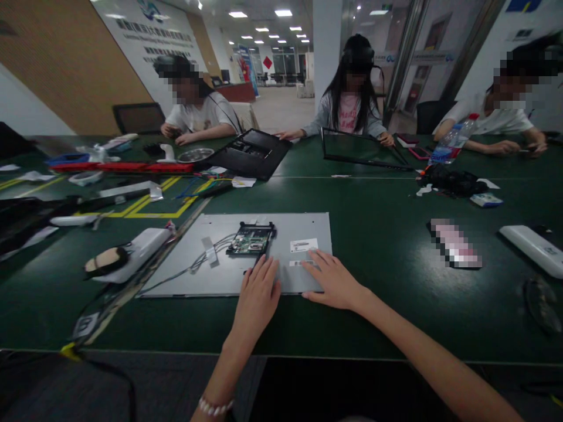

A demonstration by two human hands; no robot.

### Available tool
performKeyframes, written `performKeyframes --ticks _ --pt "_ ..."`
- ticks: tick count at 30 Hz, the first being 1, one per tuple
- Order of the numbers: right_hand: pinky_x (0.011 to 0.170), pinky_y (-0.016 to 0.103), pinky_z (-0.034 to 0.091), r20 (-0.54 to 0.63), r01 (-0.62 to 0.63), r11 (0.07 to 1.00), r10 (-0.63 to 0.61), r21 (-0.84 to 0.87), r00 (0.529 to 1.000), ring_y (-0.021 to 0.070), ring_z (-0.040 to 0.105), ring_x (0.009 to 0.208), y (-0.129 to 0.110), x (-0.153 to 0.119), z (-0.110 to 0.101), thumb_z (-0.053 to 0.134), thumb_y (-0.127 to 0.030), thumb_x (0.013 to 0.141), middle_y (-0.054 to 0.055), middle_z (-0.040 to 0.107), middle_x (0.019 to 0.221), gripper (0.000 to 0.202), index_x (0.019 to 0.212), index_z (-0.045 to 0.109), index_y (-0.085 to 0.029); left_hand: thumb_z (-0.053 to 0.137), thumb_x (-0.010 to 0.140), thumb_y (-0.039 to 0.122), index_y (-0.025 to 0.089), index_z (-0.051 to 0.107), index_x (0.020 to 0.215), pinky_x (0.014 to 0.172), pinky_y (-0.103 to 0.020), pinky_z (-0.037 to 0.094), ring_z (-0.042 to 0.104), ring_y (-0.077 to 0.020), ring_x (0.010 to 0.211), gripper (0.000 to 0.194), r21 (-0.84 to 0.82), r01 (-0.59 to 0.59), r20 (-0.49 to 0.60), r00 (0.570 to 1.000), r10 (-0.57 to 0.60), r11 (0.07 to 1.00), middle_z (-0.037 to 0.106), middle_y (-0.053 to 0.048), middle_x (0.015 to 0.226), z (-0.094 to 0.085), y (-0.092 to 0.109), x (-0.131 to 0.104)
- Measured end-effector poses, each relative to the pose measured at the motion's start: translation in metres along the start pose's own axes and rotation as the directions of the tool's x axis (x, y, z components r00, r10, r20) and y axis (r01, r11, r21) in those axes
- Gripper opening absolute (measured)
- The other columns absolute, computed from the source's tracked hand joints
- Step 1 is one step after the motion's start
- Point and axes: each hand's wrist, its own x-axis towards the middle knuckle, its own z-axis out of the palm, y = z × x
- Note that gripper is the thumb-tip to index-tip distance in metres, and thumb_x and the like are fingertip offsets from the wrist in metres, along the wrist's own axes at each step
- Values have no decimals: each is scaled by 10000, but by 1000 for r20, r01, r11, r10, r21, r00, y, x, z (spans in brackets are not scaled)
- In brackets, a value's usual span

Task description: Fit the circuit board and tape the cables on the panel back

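Observation:
A flat grey display panel [171,271] lies on the green table in front of me, its metal back facing up. On its upper middle sits a green circuit board [250,239] in a black bracket. Thin grey cables [193,266] run from the board to the lower left, with a strip of silvery tape [210,251] over them. My left hand [259,290] rests flat just below the board, fingers stretched out. Near a white label [303,245], my right hand [332,280] lies on the panel's right side with its fingers spread. Neither hand holds anything.
White devices stand at left [145,249] and right [534,249]. A phone [455,243] lies to the right. Across the table, one person's hands hold a black frame [365,159] beside a black back cover [257,152]. A plastic bottle [453,140] and cables are also there.

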Motion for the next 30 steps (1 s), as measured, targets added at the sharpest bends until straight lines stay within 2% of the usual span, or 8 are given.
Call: performKeyframes --ticks 3,6,10,13,17,24,30 --pt "1143 511 247 28 -16 1000 16 1 999 343 212 1450 -4 4 -3 479 -637 872 160 249 1586 775 1487 354 -182 422 917 235 159 445 1395 1125 -469 329 280 -284 1438 485 12 -27 -30 999 27 1000 364 -136 1528 -2 -11 15" --pt "1147 511 232 56 -30 999 29 20 998 342 191 1456 -6 6 -6 454 -655 873 148 229 1595 781 1490 349 -188 471 904 283 153 395 1437 1120 -484 326 254 -321 1442 555 71 41 -35 999 -38 997 313 -152 1549 -2 -26 32" --pt "1162 498 192 76 -65 996 61 56 995 317 154 1469 -7 5 -6 408 -695 870 118 185 1613 807 1506 321 -206 499 894 323 145 433 1411 1060 -526 375 294 -376 1409 551 186 162 49 984 -174 969 362 -181 1515 4 -46 50" --pt "1169 492 170 85 -83 994 77 74 993 301 139 1474 -8 4 -6 395 -702 871 108 174 1617 811 1512 309 -210 440 926 312 168 463 1379 1047 -503 388 362 -342 1375 476 230 153 96 979 -178 961 427 -166 1472 9 -58 58" --pt "1177 482 144 100 -96 991 87 94 991 294 109 1480 -10 2 -7 403 -693 874 93 149 1624 808 1518 293 -216 412 934 299 169 477 1351 1022 -474 407 462 -318 1296 441 245 146 87 981 -171 959 447 -176 1446 17 -72 72" --pt "1183 477 127 113 -105 988 93 111 989 278 91 1486 -10 2 -6 381 -707 875 84 127 1629 805 1518 293 -232 417 921 296 160 527 1273 962 -473 441 483 -334 1263 393 262 236 79 961 -264 936 498 -192 1379 20 -102 108" --pt "1186 462 127 99 -92 990 81 109 992 281 105 1484 -10 2 -7 400 -694 875 93 144 1625 800 1512 309 -221 421 921 338 183 516 1283 949 -478 447 512 -332 1227 405 244 216 141 957 -255 945 540 -175 1329 16 -113 113"
